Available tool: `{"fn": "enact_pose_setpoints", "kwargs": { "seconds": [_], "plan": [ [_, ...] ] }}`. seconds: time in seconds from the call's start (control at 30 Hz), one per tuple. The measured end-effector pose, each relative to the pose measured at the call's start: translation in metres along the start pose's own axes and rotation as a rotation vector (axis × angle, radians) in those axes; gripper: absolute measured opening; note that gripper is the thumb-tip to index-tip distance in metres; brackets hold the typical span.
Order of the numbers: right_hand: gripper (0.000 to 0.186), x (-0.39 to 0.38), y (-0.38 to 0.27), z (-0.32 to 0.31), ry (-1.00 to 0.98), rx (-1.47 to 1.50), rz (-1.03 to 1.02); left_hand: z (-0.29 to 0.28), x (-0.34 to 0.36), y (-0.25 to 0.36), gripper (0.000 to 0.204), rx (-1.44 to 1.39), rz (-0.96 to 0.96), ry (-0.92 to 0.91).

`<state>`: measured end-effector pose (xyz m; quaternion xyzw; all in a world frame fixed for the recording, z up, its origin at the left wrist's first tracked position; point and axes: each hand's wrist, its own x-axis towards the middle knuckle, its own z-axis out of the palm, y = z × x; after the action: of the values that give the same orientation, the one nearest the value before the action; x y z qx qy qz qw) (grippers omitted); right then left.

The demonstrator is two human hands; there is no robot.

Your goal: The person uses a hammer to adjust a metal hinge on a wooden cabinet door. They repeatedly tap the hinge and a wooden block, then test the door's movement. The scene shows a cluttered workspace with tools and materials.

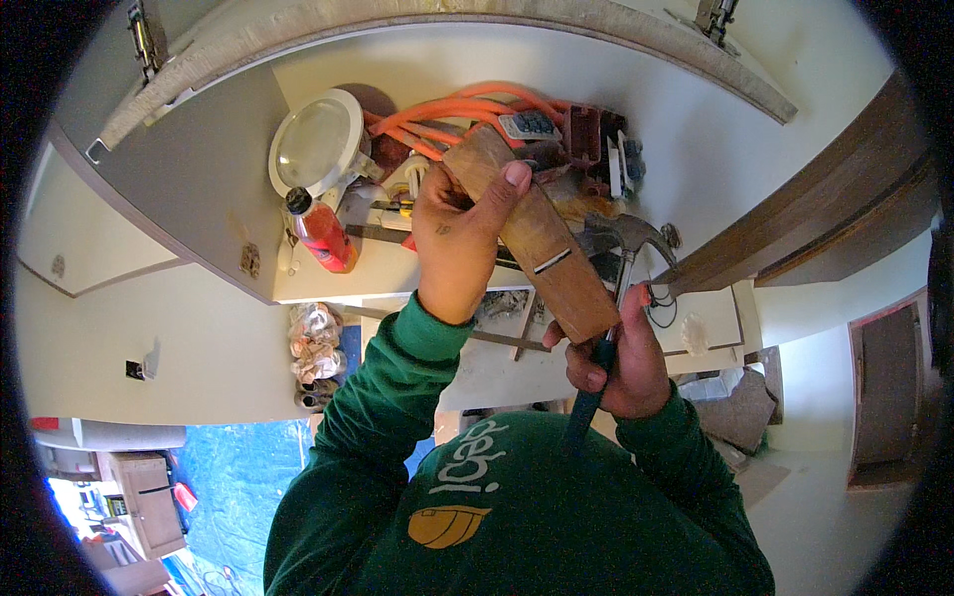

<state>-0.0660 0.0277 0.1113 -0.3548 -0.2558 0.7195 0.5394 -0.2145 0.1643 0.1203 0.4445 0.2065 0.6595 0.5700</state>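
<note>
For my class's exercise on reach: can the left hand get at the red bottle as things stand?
Probably yes, once the left hand releases the wooden block: the way leftward to the nearby red bottle looks free.

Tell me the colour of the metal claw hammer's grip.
The grip is dark blue-green, seen in the head view.

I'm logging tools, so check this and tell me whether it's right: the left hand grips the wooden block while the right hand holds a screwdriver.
The tool is wrong: the head view shows the right hand holding a hammer. The left hand does grip the wooden block.
</note>
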Motion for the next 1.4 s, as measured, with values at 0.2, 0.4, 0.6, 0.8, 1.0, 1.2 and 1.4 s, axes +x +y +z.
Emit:
{"fn": "enact_pose_setpoints", "kwargs": {
  "seconds": [0.2,0.4,0.6,0.8,1.0,1.2,1.4],
  "plan": [
    [0.063,0.002,0.001,-0.001,-0.006,-0.006,-0.008,0.004,-0.003,0.007,0.026,0.096,0.024,0.079],
    [0.061,0.000,-0.002,-0.001,0.010,0.017,-0.025,-0.002,-0.014,0.011,0.038,0.205,0.013,0.047],
    [0.057,-0.001,-0.003,-0.007,0.011,0.071,-0.050,-0.011,-0.032,0.010,0.084,0.256,0.106,-0.226],
    [0.055,0.000,-0.004,-0.004,-0.001,0.068,-0.053,-0.010,-0.038,0.011,0.102,0.499,0.259,-0.231],
    [0.053,0.000,0.001,-0.007,0.019,0.039,-0.105,-0.010,-0.040,0.012,0.099,0.370,0.176,-0.237],
    [0.059,-0.001,0.002,-0.008,-0.001,-0.024,-0.094,-0.009,-0.038,0.016,0.095,0.322,0.209,-0.268],
    [0.054,-0.005,0.001,-0.001,0.052,0.031,-0.107,-0.011,-0.041,0.010,0.087,0.211,0.097,-0.218]
  ]
}}
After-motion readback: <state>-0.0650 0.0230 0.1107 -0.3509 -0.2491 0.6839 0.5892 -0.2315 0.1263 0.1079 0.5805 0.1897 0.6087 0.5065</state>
